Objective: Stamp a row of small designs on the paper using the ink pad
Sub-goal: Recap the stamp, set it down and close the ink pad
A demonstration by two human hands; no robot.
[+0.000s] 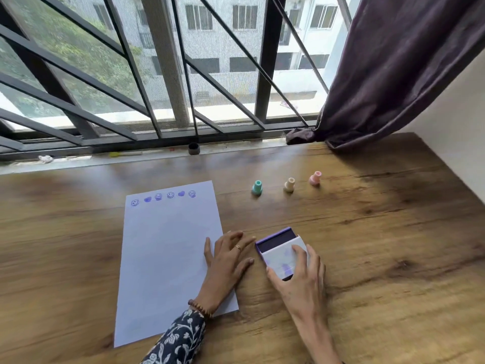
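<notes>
Stampers, green [257, 187], cream [289, 184], pink [315, 178], stand apart beyond my right hand [299, 275], whose fingers grip the ink pad [282, 252]; my left hand [226, 261] lies flat and open on the paper [168, 253].

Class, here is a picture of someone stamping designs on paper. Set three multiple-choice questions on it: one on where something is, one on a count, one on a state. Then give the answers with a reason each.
1. Where do the three stamps stand?
A. on the paper
B. on the table beyond the ink pad
C. on the window sill

2. How many designs are in the row on the paper?
A. three
B. six
C. nine

3. What state is the ink pad in?
A. lid partly over it
B. fully shut
C. lid removed

Answers:
1 B: the green stamp, cream stamp and pink stamp stand on the table.
2 B: six prints on the paper.
3 A: the right hand holds the lid with the ink pad partly showing.
</notes>
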